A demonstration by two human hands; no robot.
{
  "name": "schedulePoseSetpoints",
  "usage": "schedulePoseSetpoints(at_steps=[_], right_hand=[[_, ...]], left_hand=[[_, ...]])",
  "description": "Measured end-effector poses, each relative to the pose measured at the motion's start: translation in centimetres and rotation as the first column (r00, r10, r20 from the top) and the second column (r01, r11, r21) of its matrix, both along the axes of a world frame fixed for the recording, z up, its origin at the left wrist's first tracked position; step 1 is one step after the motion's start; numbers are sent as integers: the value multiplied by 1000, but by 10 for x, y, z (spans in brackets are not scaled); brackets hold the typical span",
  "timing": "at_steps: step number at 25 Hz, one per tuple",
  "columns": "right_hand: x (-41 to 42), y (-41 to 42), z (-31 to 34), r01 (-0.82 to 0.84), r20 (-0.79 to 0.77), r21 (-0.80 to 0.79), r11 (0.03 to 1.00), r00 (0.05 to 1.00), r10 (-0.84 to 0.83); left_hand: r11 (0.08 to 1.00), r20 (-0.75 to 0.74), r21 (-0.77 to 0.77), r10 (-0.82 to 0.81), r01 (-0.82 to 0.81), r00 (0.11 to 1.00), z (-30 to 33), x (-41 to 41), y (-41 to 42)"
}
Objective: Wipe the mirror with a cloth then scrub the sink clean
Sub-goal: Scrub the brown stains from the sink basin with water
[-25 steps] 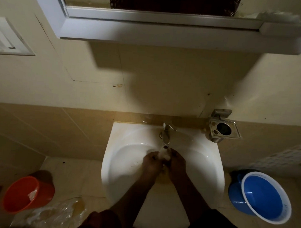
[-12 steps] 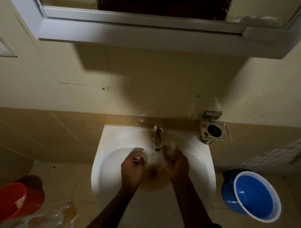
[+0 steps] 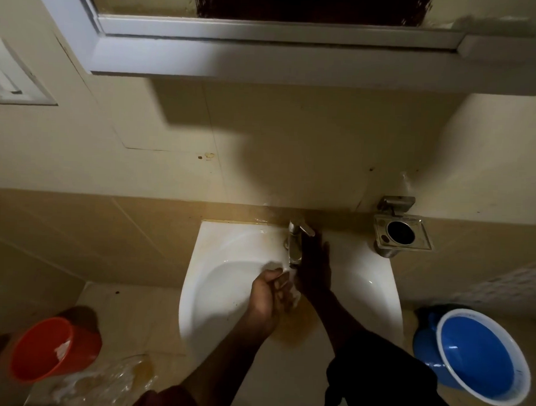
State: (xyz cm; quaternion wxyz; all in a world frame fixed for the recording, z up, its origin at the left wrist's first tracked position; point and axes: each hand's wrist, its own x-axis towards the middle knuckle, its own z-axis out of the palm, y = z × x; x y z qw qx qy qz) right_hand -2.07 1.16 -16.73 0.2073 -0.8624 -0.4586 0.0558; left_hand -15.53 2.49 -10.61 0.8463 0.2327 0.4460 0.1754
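The wall is taking up most of the view, cream above and tan tile below. The mirror is hanging at the top in its white frame. Under it the white sink is sitting against the wall, with brownish water pooling around the drain. On the floor, a blue bucket is standing to the sink's right and an orange bucket to its left, with crumpled clear plastic lying just beside the orange one. A metal holder is sticking out from the wall right of the tap.

The left hand is hovering over the basin just below the spout, its grip curling narrowly around a small pale cloth, which is bunching out between the fingers. The right hand is reaching up along the tap's right side, fingers stretching fairly straight and touching it near the lever; it is in deep shadow, and its grip is holding nothing that I can see.
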Motion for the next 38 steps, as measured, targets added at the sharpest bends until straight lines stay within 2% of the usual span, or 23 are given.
schedulePoseSetpoints(at_steps=[1,3,5,6,8,9,10,11,13,16,17,19,20,21,23,24,25,26,28,29,32,34,38], right_hand=[[-3,-5,2,31,-10,43,999,999,-31],[-12,-16,3,171,-162,142,975,976,-148],[-31,-31,2,224,-214,229,947,961,-175],[-39,-34,-5,259,-247,241,935,948,-199],[-54,-37,-7,443,-518,231,866,810,-276],[-59,-38,-6,429,-637,109,897,723,-268],[-61,-38,-8,311,-704,82,947,690,-166],[-61,-39,-8,258,-803,25,966,581,-135],[-55,-39,-15,206,-756,26,978,645,-116],[-37,-41,4,172,-683,73,982,727,-76],[-27,-39,5,249,-643,63,966,751,-152],[-3,-29,5,443,-482,268,856,830,-279],[5,-23,7,490,-471,303,818,822,-318],[8,-16,5,484,-430,270,832,834,-345],[6,0,-5,281,-186,181,943,951,-248],[5,2,-13,153,-32,84,985,988,-151],[3,4,-19,121,59,11,993,991,-122],[-4,3,-18,117,30,-5,993,993,-117],[-30,-12,-18,140,-55,108,984,989,-134],[-50,-20,-23,116,-62,102,988,992,-110],[-94,-6,-33,-128,9,-31,991,992,129],[-94,23,-29,-185,54,-78,980,980,189],[-84,45,-9,73,-51,-46,996,996,-75]], left_hand=[[1000,45,-8,0,1,999,1,1,0],[999,101,-26,41,-39,994,4,0,-1],[988,106,-58,151,-146,983,3,-2,-2],[972,49,-59,231,-228,972,1,-3,-2],[946,-172,6,322,-325,931,0,-4,-1],[939,-285,56,340,-338,897,1,-5,-3],[942,-358,96,334,-322,872,0,-6,-4],[949,-383,120,316,-292,868,0,-7,-6],[966,-350,89,259,-243,900,1,-6,-8],[972,-231,-47,214,-231,949,2,-8,-8],[970,-186,-66,220,-236,958,3,-10,-6],[972,-133,-59,220,-229,966,6,-16,-3],[975,-140,-41,211,-219,967,6,-21,-1],[977,-157,-22,206,-212,966,4,-26,0],[975,-222,16,220,-222,950,1,-37,-1],[975,-246,34,222,-220,944,1,-42,-2],[975,-257,46,220,-215,941,1,-45,-2],[976,-265,52,219,-213,939,1,-47,-3],[975,-303,45,220,-217,927,-3,-49,-8],[975,-322,47,222,-218,921,-3,-48,-9],[957,-400,131,289,-258,870,-6,-53,-13],[928,-440,224,368,-297,819,-8,-64,-12],[860,-464,333,507,-388,726,-1,-88,2]])
